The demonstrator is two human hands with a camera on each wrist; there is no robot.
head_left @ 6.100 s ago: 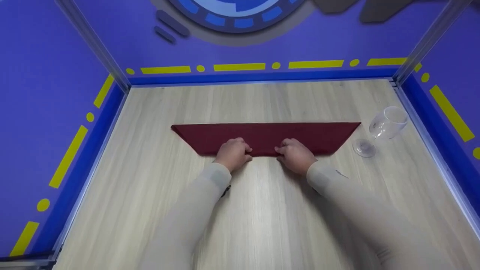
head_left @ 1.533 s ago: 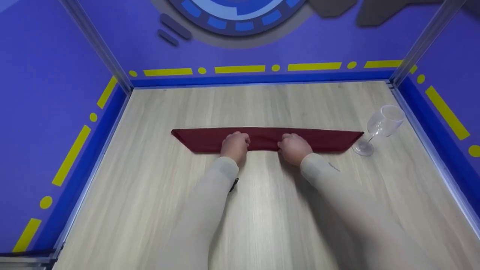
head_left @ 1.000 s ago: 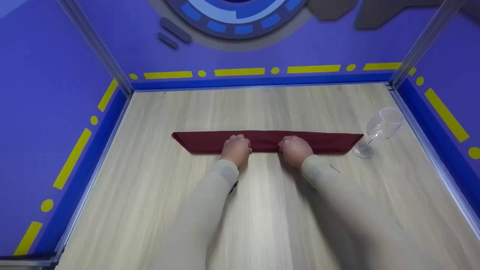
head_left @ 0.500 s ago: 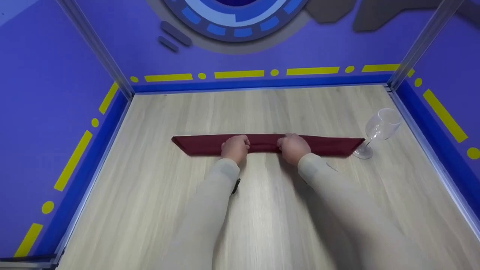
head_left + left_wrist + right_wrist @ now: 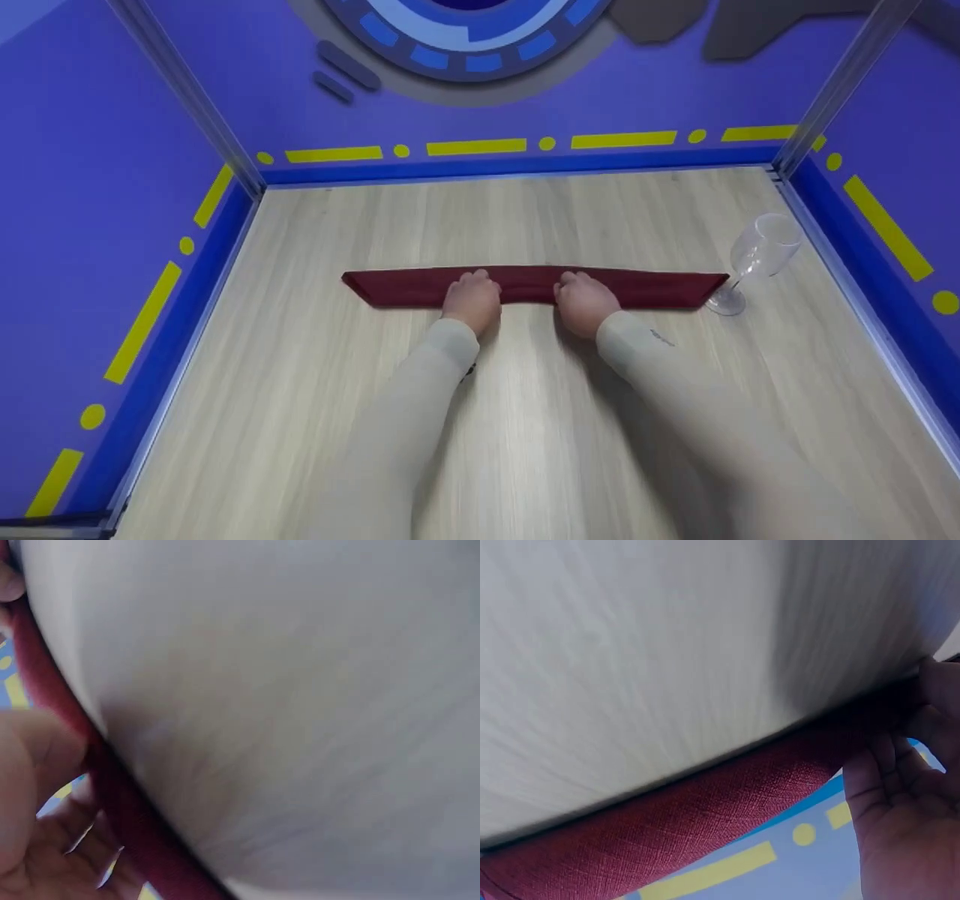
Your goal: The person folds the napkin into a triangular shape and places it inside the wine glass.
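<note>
A dark red folded cloth (image 5: pixel 401 289) lies across the middle of the table as a long, narrow strip with slanted ends. My left hand (image 5: pixel 472 298) grips its near edge left of centre. In the left wrist view, the thumb and fingers of that hand lie against the red cloth (image 5: pixel 131 802). Right of centre, my right hand (image 5: pixel 586 301) pinches the same edge, with its fingers partly hidden by the cloth (image 5: pixel 697 817) in the right wrist view. Between the hands the near edge bows slightly away from me.
A clear wine glass (image 5: pixel 765 246) stands at the right, its foot beside the cloth's right tip. Blue panels (image 5: pixel 480 124) with yellow marks close in the wooden table (image 5: pixel 525 420) at the back and both sides.
Over these seconds the cloth has become narrower from front to back, its far edge now closer to the hands. Its right tip has come up to the glass's foot. Both hands keep their grip.
</note>
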